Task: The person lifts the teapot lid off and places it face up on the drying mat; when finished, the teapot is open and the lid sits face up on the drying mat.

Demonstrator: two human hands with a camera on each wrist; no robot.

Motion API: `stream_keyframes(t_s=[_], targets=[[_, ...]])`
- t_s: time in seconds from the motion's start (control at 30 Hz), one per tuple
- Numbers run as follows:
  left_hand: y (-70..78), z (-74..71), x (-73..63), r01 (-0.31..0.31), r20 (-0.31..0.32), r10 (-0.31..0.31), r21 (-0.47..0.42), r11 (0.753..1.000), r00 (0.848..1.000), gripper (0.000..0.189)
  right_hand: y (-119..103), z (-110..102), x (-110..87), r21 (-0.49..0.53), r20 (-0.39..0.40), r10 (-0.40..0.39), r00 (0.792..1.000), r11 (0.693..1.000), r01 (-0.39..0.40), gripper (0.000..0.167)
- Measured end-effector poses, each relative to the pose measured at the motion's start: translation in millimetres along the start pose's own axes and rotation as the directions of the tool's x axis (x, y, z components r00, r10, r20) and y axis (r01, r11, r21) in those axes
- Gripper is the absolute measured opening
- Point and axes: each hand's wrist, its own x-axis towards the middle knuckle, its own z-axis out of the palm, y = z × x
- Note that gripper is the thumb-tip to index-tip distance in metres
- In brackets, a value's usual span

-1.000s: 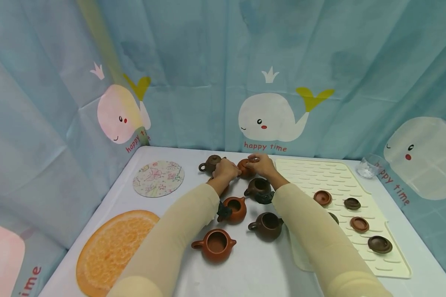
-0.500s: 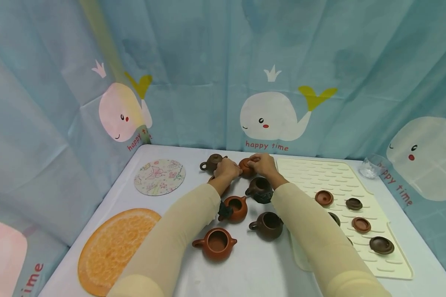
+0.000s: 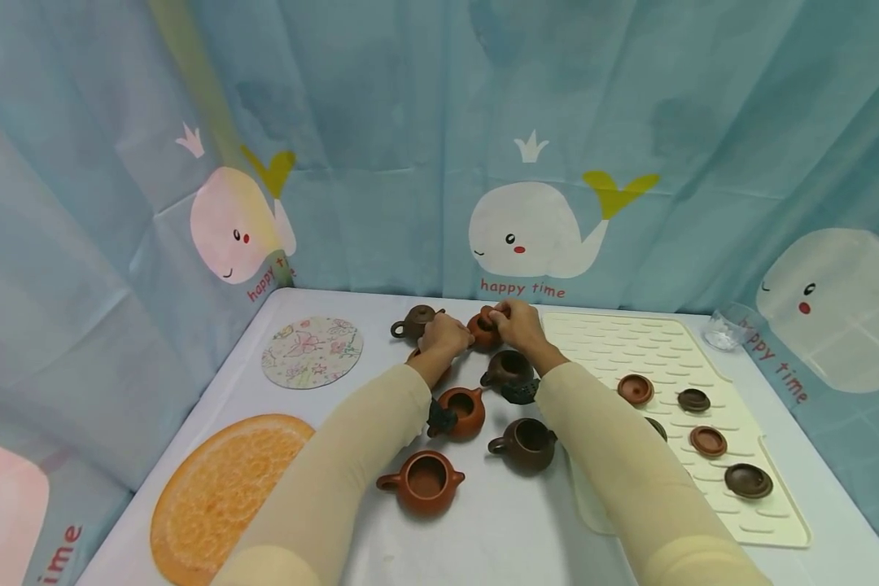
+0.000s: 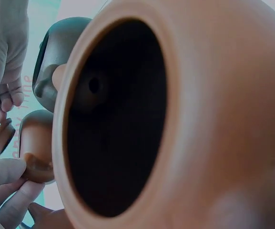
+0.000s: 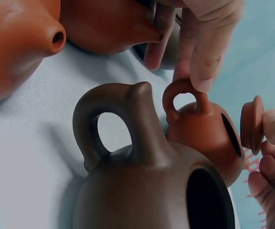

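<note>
At the back of the table my left hand (image 3: 447,335) pinches the handle of a small reddish-brown clay teapot (image 3: 483,337). Its dark mouth shows uncovered in the right wrist view. My right hand (image 3: 520,325) holds a reddish lid (image 5: 252,125) between thumb and fingers, just off that mouth and tilted on edge. A dark brown teapot (image 3: 417,322) with its lid on stands to the left of my left hand. Lidless pots stand nearer: a dark one (image 3: 509,370), an orange-brown one (image 3: 463,413), another dark one (image 3: 529,445) and a reddish one (image 3: 426,483). One more (image 3: 439,370) is mostly behind my left forearm.
On the right, a cream ridged mat (image 3: 608,342) bears several loose lids (image 3: 707,441). A clear glass cup (image 3: 728,327) stands at the back right. Flat on the left lie a floral round mat (image 3: 312,352) and an orange-slice mat (image 3: 227,488). A blue curtain (image 3: 381,163) hangs behind.
My right hand has lifted the lid off the small teapot, whose mouth now shows. The left hand stays on the handle. The head view shifted slightly.
</note>
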Motion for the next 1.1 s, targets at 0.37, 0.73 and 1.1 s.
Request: stream_keyframes(t_s=[0.37,0.73,1.1], targets=[[0.0,0.4,0.8,0.01,-0.001,-0.01,0.017,1.0,1.0,0.009,1.7,-5.2,-6.4,0.087,0.0,0.058,0.998,0.995,-0.058,0.022],[0.1,-1.7,-1.9,0.014,0.012,-0.013,-0.005,1.0,1.0,0.008,1.1,-3.9,-7.1,0.58,0.056,0.228,0.972,0.785,-0.217,0.02],[-0.1,-1.8,-3.3,0.007,0.005,-0.007,-0.021,1.0,1.0,0.007,-2.7,-6.3,-6.9,0.696,0.119,0.272,0.955,0.663,-0.276,0.039]])
